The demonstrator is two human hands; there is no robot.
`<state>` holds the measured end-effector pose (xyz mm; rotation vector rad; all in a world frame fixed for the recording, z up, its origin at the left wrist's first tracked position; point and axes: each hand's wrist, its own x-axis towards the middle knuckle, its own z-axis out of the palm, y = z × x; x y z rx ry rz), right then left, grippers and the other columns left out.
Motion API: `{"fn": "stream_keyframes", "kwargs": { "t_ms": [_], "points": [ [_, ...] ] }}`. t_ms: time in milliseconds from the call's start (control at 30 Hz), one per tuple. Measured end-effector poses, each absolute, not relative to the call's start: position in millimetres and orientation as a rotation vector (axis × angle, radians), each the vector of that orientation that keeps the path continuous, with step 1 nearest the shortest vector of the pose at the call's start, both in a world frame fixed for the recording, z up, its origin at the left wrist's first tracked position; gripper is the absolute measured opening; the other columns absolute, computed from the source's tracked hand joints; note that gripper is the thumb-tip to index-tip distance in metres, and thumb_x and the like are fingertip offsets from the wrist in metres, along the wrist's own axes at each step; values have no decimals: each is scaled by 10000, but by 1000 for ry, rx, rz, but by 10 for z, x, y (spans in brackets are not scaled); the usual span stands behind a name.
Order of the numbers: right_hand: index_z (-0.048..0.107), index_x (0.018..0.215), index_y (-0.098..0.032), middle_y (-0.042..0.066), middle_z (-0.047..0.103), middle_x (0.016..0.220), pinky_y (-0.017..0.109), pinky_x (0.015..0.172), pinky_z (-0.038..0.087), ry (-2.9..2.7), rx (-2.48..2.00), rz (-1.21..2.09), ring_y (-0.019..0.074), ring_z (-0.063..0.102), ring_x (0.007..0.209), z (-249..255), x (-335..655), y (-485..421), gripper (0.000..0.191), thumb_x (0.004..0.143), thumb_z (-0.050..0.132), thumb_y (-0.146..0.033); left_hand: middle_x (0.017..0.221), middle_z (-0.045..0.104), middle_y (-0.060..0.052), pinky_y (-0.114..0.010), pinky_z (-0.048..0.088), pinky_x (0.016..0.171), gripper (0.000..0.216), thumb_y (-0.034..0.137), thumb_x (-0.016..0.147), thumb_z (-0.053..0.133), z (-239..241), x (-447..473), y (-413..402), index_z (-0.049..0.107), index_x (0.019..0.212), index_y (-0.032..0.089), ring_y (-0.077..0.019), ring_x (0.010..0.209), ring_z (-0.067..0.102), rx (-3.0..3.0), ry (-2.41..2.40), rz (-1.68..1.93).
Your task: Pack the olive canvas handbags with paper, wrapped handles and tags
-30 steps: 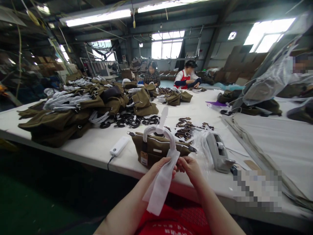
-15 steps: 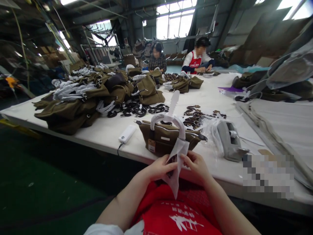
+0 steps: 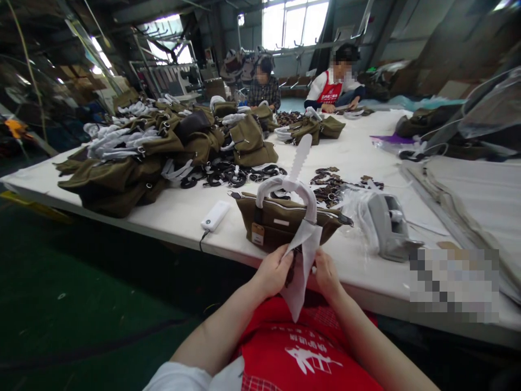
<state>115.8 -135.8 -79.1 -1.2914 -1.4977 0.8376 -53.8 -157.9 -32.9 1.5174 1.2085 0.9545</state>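
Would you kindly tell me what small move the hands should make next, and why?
Probably fold the white sheet further around the dark piece, I'd judge: that piece shows partly uncovered beside the left hand, and the right hand is at the sheet's opposite edge.

Handbag [image 3: 271, 231] on table [image 3: 345, 157] — bag pile [image 3: 109, 187] left, tape dispenser [image 3: 379, 225] right

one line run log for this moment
left hand: pinching white sheet | right hand: at its right edge | olive bag: upright on table
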Motion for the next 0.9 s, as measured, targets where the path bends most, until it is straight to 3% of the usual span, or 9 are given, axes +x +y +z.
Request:
{"fn": "stream_keyframes", "kwargs": {
  "t_ms": [167,267,500,600,667,800,900],
  "points": [
    [449,568,-207,11,494,531,276,500,346,-1490,-1339,755,148,447,520,-815,1132,-1401,606,928,300,-672,721,679,-24,-244,462,618,457,544,891,514,-480,-500,-1460,703,821,134,-162,690,603,1333,1329,1003],
    [451,565,-203,7,488,518,266,479,329,-1513,-1371,759,138,436,500,-733,1068,-1400,598,923,326,-665,640,639,-3,-226,434,565,438,551,822,615,-532,-461,-1427,695,761,125,-135,608,562,1232,1323,1075],
    [526,564,-180,31,553,514,259,459,311,-1526,-1436,802,140,466,481,-657,954,-1391,584,887,418,-654,700,705,-29,-242,472,590,353,473,854,610,-402,-470,-1497,734,842,143,-162,633,626,1359,1368,1098],
    [537,542,-176,33,546,491,258,447,299,-1506,-1469,813,138,455,465,-636,929,-1372,593,856,444,-670,816,737,-61,-284,509,708,340,401,939,491,-297,-488,-1557,726,868,165,-196,752,671,1608,1451,1069],
    [541,517,-173,34,531,469,260,442,297,-1499,-1501,799,140,446,456,-619,923,-1347,607,826,461,-691,960,739,-97,-334,522,825,365,353,982,389,-251,-477,-1612,703,1013,168,-228,889,683,1774,1540,1021],
    [552,488,-165,34,512,449,256,442,316,-1454,-1546,839,141,443,454,-610,926,-1295,621,780,498,-710,1214,654,-178,-407,516,957,477,307,967,404,-273,-389,-1742,449,1397,107,-271,1097,636,2062,1636,921],
    [528,466,-170,21,470,435,252,429,311,-1370,-1560,901,130,415,442,-616,921,-1278,615,760,512,-710,1179,650,-163,-396,546,924,521,216,948,420,-370,-326,-1826,366,1456,116,-253,1051,642,2240,1686,867]
  ]
}}
